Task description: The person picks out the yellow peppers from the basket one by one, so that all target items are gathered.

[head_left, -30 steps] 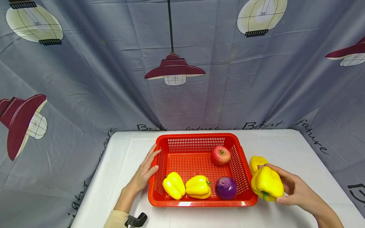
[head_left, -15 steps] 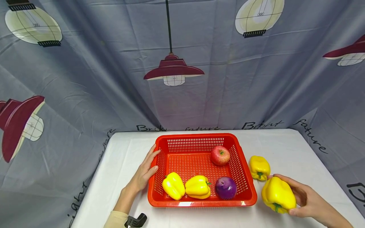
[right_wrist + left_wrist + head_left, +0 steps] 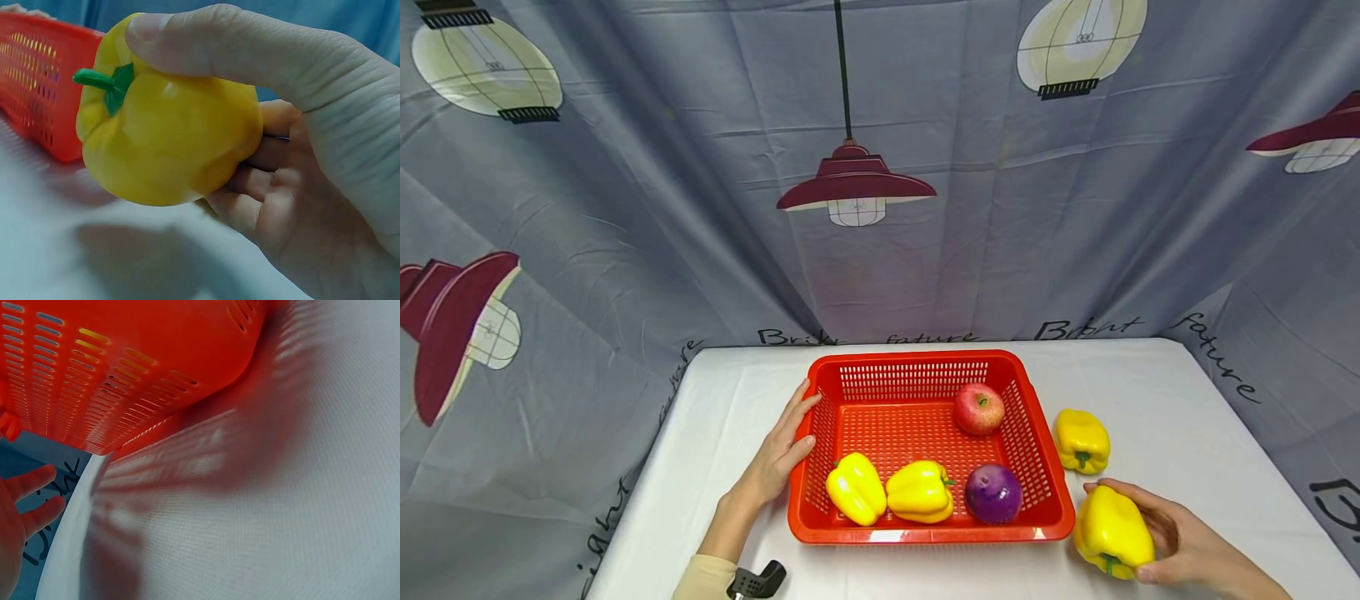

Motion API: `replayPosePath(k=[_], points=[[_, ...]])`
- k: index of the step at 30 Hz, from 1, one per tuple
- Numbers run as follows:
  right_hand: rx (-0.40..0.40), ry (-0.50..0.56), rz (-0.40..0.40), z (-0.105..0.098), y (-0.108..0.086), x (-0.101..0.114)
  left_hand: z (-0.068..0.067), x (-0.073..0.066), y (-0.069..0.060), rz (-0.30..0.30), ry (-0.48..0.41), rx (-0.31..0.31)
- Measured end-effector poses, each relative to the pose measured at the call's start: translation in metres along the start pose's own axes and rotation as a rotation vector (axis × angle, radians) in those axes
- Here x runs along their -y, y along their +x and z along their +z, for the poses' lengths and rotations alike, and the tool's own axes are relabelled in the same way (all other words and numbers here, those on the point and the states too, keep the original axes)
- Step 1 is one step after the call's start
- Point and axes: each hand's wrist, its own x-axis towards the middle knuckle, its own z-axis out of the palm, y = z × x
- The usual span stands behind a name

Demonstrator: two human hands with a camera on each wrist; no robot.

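A yellow pepper [image 3: 1113,532] with a green stem is gripped by the right hand [image 3: 1172,537], to the right of the red basket [image 3: 880,535]. In the right wrist view the thumb lies over this pepper [image 3: 175,134], the other fingers are behind it, and a shadow shows on the cloth below. The left hand [image 3: 775,454] rests against the basket's left rim with its fingers extended. Inside the basket lie two yellow peppers [image 3: 857,489] [image 3: 921,492], a red apple [image 3: 979,408] and a purple round item [image 3: 993,493].
Another yellow pepper [image 3: 1082,441] sits on the white table [image 3: 1157,400], just right of the basket. A grey curtain [image 3: 700,208] printed with lamps hangs behind. Near the left wrist is a black device [image 3: 758,579].
With the pepper in its grip, the right hand moved right and toward the near edge, then slightly back left and lower. The other pepper beside the basket came into full view. The left hand stayed put.
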Motion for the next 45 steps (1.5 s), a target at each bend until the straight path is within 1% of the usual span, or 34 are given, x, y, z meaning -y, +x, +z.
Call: replayPosePath(k=[4,10,17,20,25,30,33,35,40,45], points=[[0.012,0.025,0.083,-0.002,0.005,-0.004,-0.001,-0.001,0.0,0.003,0.0,0.005],[0.021,-0.02,0.1,-0.005,0.013,-0.011,-0.002,-0.001,0.001,0.001,0.001,0.009],[-0.002,-0.095,0.15,-0.007,0.021,-0.016,-0.002,-0.003,0.0,-0.014,-0.004,0.012],[-0.014,-0.131,0.169,-0.009,0.024,-0.019,-0.002,-0.004,0.0,-0.011,0.0,0.012],[-0.031,-0.148,0.197,-0.008,0.026,-0.017,-0.002,-0.003,0.001,0.0,0.003,0.01],[-0.03,-0.161,0.224,-0.004,0.026,-0.011,-0.001,-0.002,0.0,-0.005,0.001,0.006],[-0.024,-0.187,0.225,-0.003,0.028,-0.009,-0.001,-0.001,0.0,-0.006,-0.003,0.004],[-0.004,-0.194,0.221,-0.003,0.028,-0.008,-0.001,-0.001,-0.001,-0.007,-0.007,0.004],[0.059,-0.174,0.2,-0.006,0.029,-0.007,-0.001,-0.002,-0.001,-0.014,-0.01,0.007],[0.078,-0.159,0.197,-0.007,0.029,-0.005,-0.002,-0.003,0.0,-0.016,-0.005,0.01]])
